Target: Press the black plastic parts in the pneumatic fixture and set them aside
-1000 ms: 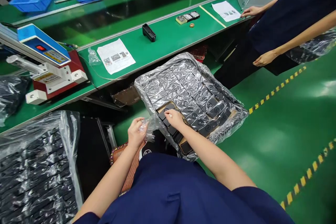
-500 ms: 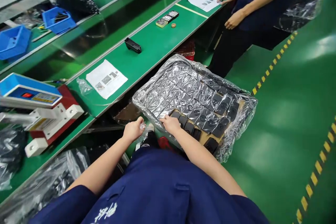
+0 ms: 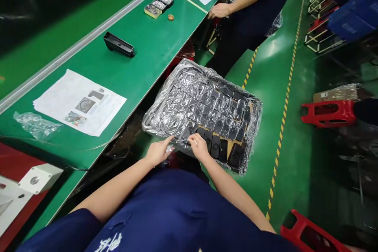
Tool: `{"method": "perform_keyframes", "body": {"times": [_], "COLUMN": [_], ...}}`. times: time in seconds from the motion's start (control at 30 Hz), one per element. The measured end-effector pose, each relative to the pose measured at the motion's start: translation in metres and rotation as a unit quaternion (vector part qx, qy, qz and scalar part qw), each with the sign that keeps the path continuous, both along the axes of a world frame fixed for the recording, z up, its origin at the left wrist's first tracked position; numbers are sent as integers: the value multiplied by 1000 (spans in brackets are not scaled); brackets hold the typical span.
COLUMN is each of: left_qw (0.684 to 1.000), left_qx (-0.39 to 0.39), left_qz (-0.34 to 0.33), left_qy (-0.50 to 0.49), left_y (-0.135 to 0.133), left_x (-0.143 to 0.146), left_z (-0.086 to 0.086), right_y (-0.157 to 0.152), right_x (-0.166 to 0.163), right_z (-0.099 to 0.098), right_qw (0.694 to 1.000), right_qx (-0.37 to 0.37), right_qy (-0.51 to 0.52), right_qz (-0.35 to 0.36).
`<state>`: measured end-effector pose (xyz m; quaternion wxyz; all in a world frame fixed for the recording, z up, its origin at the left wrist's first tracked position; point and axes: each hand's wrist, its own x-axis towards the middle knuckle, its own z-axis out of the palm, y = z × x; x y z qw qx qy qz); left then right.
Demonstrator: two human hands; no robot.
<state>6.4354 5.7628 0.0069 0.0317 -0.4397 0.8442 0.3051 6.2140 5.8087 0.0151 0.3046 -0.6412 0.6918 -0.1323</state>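
Note:
A clear plastic film (image 3: 189,100) covers most of a wide tray of black speaker-like parts (image 3: 215,147) in front of my body. Along its near side, several parts lie uncovered on a brown sheet. At the tray's near left edge my left hand (image 3: 158,152) is closed, with crumpled clear film showing under its fingers. My right hand (image 3: 199,147) pinches the film's near edge, beside the uncovered parts. The two hands are a short way apart.
The green workbench (image 3: 147,61) on the left bears printed sheets (image 3: 75,104), a black housing (image 3: 118,45), small boxes of metal bits (image 3: 159,5) and a white-and-red fixture (image 3: 41,179). A co-worker's hands (image 3: 220,10) rest at its far end. Red stools (image 3: 329,113) stand right.
My view has swung to the right and nearer the bench. My left hand has come up to the tray's edge, closer to my right hand, which stays at the film's edge.

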Motion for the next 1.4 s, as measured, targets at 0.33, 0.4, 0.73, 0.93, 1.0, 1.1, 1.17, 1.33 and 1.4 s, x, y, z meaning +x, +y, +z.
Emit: {"method": "perform_keyframes", "body": {"times": [0.33,0.4,0.73,0.93,1.0,1.1,1.17,1.33,1.4], "left_qw": [990,976,945,984,988,989,990,994,995], "left_qx": [-44,-75,-117,-2,31,46,34,-7,-19], "left_qz": [8,78,236,162,148,140,137,92,64], "left_qy": [131,188,193,75,25,-13,2,52,74], "left_y": [21,24,24,23,18,10,4,-12,-14], "left_x": [-51,-35,47,30,21,9,1,-31,-43], "left_z": [12,20,16,16,17,17,15,4,-2], "right_y": [-5,-23,-56,-52,-48,-41,-37,-32,-29], "right_x": [-23,-26,19,8,4,-2,-3,-1,1], "right_z": [1,-4,-32,-40,-36,-24,-15,2,7], "right_qw": [996,998,956,959,970,988,995,998,998], "right_qx": [38,53,133,97,75,32,3,-40,-38], "right_qy": [-61,-20,120,101,83,44,14,-37,-41], "right_qz": [-48,-37,231,247,217,148,100,26,25]}}
